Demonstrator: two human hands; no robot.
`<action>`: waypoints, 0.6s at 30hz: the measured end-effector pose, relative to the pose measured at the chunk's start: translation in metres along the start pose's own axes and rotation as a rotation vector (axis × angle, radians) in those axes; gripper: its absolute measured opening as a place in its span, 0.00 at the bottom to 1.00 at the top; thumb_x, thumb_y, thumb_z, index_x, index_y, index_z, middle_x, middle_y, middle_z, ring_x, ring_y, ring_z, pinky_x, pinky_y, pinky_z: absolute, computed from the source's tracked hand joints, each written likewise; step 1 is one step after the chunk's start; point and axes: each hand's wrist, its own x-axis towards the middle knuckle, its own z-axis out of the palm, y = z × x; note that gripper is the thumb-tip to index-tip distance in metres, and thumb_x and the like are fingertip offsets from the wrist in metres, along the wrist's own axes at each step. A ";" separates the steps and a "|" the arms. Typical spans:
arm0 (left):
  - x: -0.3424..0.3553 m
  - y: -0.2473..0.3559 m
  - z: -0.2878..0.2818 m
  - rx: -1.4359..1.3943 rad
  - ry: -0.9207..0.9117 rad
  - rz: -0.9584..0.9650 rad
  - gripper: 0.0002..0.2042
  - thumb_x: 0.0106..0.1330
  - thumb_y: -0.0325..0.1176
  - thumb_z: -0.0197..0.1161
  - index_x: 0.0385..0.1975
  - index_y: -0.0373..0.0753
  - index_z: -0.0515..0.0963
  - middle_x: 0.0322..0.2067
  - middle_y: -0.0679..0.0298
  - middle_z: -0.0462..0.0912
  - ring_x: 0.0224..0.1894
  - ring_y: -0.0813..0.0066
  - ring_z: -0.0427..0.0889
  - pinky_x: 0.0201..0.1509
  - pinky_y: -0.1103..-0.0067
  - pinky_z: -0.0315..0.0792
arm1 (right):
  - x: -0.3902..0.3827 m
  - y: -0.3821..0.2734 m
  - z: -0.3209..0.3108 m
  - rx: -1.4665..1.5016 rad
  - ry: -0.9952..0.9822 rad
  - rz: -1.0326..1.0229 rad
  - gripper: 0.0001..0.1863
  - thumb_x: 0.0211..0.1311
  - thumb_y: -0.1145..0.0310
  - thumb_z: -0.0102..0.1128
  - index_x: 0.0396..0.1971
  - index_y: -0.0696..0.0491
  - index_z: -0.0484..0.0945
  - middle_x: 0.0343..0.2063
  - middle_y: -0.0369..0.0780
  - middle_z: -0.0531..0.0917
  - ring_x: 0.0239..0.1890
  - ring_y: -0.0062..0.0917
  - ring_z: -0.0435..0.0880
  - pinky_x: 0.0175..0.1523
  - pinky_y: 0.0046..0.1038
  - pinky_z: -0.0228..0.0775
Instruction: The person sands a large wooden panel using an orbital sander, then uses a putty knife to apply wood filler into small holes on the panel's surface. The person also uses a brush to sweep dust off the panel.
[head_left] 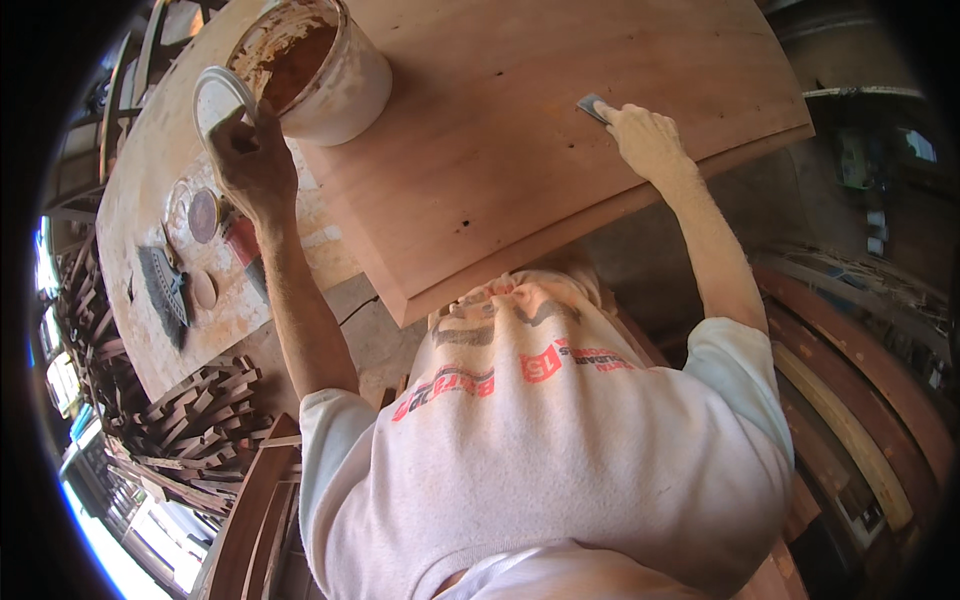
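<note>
In my left hand (pixel 250 165) is a round white lid (pixel 212 95), pinched at its edge beside the bucket. The white bucket (pixel 350 95) has brown paste smeared inside and over its rim, and it stands at the panel's left end. My right hand (pixel 645 138) grips a small scraper (pixel 592 107) whose blade meets the face of a reddish-brown wooden panel (pixel 480 160). Small dark holes and a pale smear mark the wood near the blade. The panel lies flat, its bevelled near edge close to my body.
On the dusty work table (pixel 140 200) at left lie a bench brush (pixel 165 290), a red power tool (pixel 240 242) with a round disc, and a small oval piece (pixel 203 289). Stacked wood offcuts (pixel 205 420) sit below left. Long boards (pixel 850 430) lean at lower right.
</note>
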 end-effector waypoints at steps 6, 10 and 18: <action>-0.001 -0.003 0.007 -0.030 0.048 0.055 0.17 0.66 0.43 0.76 0.45 0.38 0.83 0.25 0.65 0.77 0.27 0.72 0.76 0.35 0.72 0.74 | -0.003 0.012 -0.006 0.073 0.160 -0.022 0.21 0.77 0.61 0.58 0.66 0.41 0.78 0.38 0.45 0.84 0.40 0.44 0.88 0.50 0.48 0.80; 0.001 0.000 0.007 -0.075 0.032 0.051 0.17 0.66 0.43 0.76 0.45 0.38 0.83 0.25 0.65 0.77 0.26 0.72 0.76 0.35 0.73 0.74 | -0.007 -0.019 -0.001 -0.018 -0.023 0.003 0.20 0.77 0.62 0.58 0.66 0.43 0.78 0.39 0.44 0.85 0.45 0.46 0.87 0.52 0.46 0.79; 0.003 -0.014 -0.002 0.043 -0.011 -0.040 0.21 0.63 0.46 0.79 0.45 0.36 0.83 0.30 0.64 0.83 0.33 0.69 0.83 0.44 0.71 0.78 | -0.092 0.025 0.032 0.409 0.324 0.146 0.23 0.78 0.68 0.55 0.69 0.47 0.75 0.44 0.51 0.85 0.48 0.50 0.86 0.51 0.47 0.81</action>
